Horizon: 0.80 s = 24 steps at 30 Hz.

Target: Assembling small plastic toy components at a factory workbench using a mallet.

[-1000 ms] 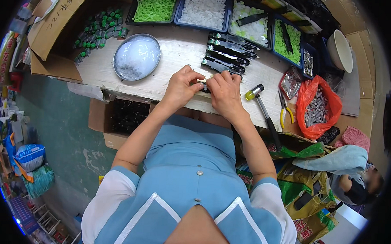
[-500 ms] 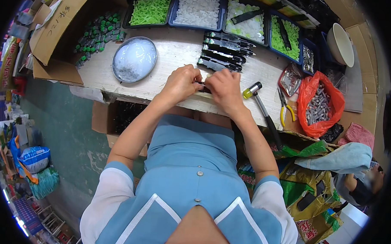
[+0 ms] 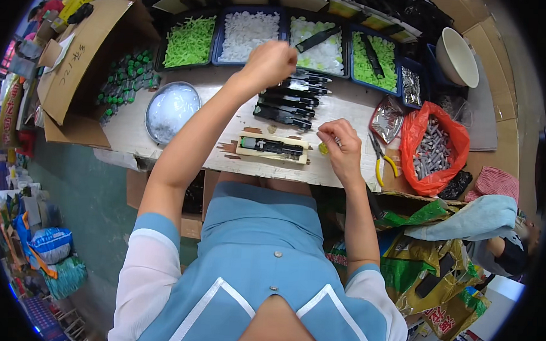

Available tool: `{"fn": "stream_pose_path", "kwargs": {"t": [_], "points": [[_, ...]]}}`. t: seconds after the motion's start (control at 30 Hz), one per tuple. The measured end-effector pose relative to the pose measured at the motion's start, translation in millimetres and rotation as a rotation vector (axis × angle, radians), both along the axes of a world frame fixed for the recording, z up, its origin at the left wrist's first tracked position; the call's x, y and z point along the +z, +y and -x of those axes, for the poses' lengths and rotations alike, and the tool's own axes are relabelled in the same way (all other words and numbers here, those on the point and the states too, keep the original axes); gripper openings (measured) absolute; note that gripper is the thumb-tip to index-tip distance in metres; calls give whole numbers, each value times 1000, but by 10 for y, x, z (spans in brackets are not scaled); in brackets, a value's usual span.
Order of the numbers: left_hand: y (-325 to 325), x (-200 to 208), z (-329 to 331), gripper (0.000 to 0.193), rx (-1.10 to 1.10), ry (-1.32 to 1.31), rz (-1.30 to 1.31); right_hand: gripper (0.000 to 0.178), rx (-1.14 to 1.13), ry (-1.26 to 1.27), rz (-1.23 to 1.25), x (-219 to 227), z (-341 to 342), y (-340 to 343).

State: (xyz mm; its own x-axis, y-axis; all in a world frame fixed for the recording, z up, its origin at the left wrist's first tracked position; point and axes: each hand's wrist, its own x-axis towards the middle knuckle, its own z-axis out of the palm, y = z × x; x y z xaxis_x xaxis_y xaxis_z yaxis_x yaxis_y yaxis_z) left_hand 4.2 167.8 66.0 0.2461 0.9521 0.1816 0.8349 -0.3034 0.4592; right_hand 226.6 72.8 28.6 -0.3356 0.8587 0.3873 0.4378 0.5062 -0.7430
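My left hand (image 3: 269, 63) is raised over the back of the bench, at the front rim of the trays of small parts. Its fingers are closed; what they may hold is hidden. My right hand (image 3: 344, 150) hovers over the hammer's yellow head (image 3: 323, 149), thumb and fingers pinched together on something too small to name. Between my arms, a pale wooden jig (image 3: 245, 150) holds a black device with a green end (image 3: 277, 146). Behind it several similar black devices (image 3: 285, 115) lie in a row.
Trays hold green strips (image 3: 190, 41), white parts (image 3: 247, 34), pale discs (image 3: 310, 54) and green pieces (image 3: 367, 68). At left are a round metal dish (image 3: 173, 113) and a carton (image 3: 78, 67) beside green-ended cylinders. Pliers (image 3: 378, 159) and a red bag (image 3: 466, 150) lie right.
Both hands have come away from the front of the bench, revealing the jig and device. My left hand went up to the trays; my right moved right, over the hammer. The view shifted slightly.
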Motion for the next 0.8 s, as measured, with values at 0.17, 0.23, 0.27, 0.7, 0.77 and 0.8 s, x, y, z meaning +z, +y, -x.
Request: {"fn": "stream_pose_path", "kwargs": {"t": [0.17,0.23,0.27,0.7,0.77,0.8], "points": [[493,15,-280,17,-19,463,37,6,12,-50,0,48,0,7],[522,2,-288,16,-43,480,24,5,4,-58,-2,25,-51,15],[529,-8,-274,16,-59,498,12,5,4,-66,-3,6,-74,18],[16,66,45,10,0,-1168,341,6,24,127,132,83,19,-10],[-310,40,33,10,-17,-1310,381,6,54,239,239,197,89,-49],[-467,24,10,11,-3,-1333,394,6,63,261,249,220,122,-62]]}}
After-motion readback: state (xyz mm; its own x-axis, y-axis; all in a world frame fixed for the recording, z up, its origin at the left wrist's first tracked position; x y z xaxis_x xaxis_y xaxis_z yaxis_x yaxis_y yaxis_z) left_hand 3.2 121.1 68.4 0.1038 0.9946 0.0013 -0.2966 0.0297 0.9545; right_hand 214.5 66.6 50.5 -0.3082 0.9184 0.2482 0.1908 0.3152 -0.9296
